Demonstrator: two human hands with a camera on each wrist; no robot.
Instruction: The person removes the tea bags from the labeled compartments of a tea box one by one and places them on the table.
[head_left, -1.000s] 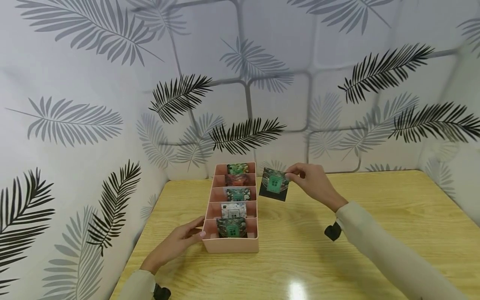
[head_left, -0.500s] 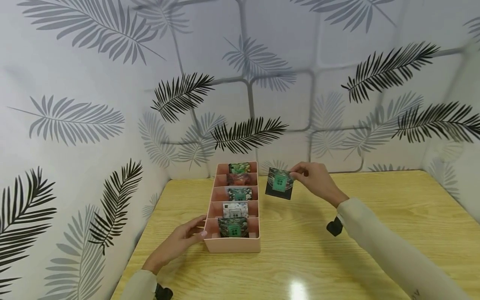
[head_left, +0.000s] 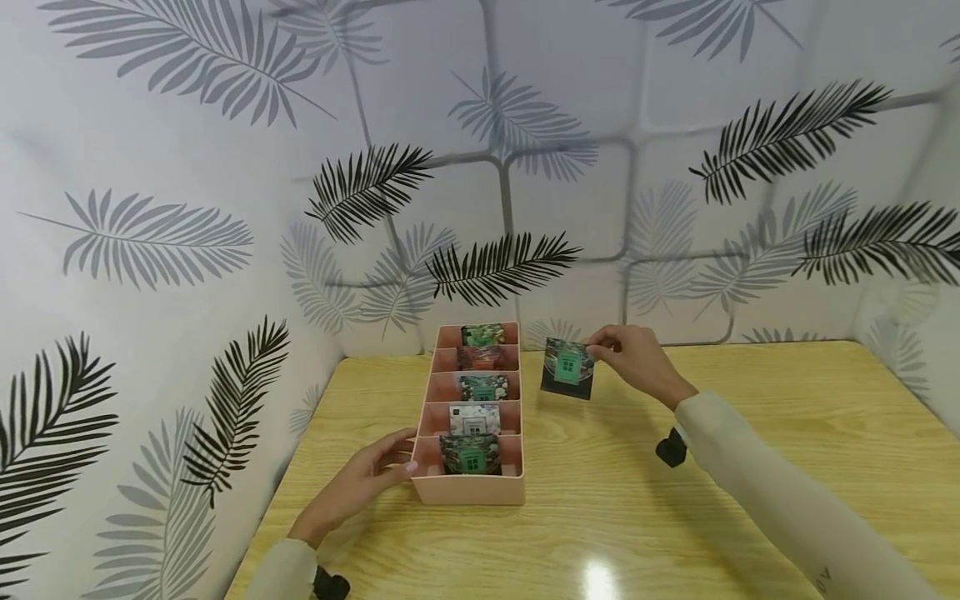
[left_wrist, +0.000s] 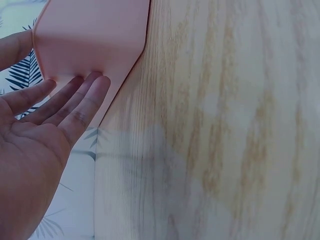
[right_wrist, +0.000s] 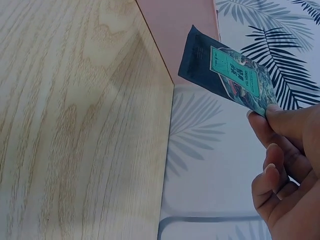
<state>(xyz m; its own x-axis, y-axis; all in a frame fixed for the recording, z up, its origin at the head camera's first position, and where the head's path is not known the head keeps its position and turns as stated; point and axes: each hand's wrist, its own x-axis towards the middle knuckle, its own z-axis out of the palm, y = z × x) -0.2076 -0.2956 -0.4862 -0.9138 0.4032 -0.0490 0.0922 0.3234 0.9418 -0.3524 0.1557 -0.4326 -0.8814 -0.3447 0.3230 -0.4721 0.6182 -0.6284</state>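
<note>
A dark tea bag sachet (head_left: 567, 367) with a green label reading GREEN TEA is pinched at its upper right corner between the thumb and index finger of my right hand (head_left: 633, 358). In the right wrist view the sachet (right_wrist: 227, 70) hangs tilted, its printed face showing. Left of it stands a long pink divided box (head_left: 471, 492) on the table. My left hand (head_left: 360, 479) lies along the box's near left side. Its extended fingertips (left_wrist: 102, 82) touch the pink wall in the left wrist view, with the thumb at the rim.
Each compartment holds sachets: a dark green one (head_left: 472, 456) nearest, then a white one (head_left: 474, 421), a dark floral one (head_left: 483, 387), a red one (head_left: 480, 358) and a green one (head_left: 482, 335) farthest. Leaf-patterned cloth (head_left: 562, 200) rises behind the wooden table (head_left: 675, 533).
My right hand has drawn the sachet slightly to the right, farther from the box. The whole scene has shifted a little rightward in view. My left hand stays at the box's side.
</note>
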